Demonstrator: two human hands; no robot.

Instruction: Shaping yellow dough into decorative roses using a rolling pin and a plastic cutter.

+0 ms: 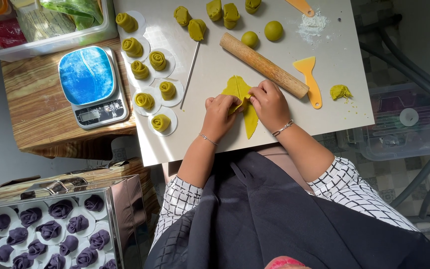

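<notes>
A row of overlapping flat yellow-green dough discs (242,97) lies on the pale work board (215,144). My left hand (220,115) and my right hand (269,103) both pinch the middle of this dough strip, fingers curled over it. One end of the strip shows above my hands, the other below, near the board's front edge. A wooden rolling pin (264,65) lies diagonally just beyond my right hand. An orange plastic scraper (310,79) rests beside the pin's near end.
Several rose-shaped green dough pieces (150,79) sit on white paper rounds at the board's left, with a thin metal stick (190,74) beside them. Green dough balls (273,30) and flour lie at the far side. A kitchen scale (91,84) stands left. Purple dough roses (51,231) fill a metal tray.
</notes>
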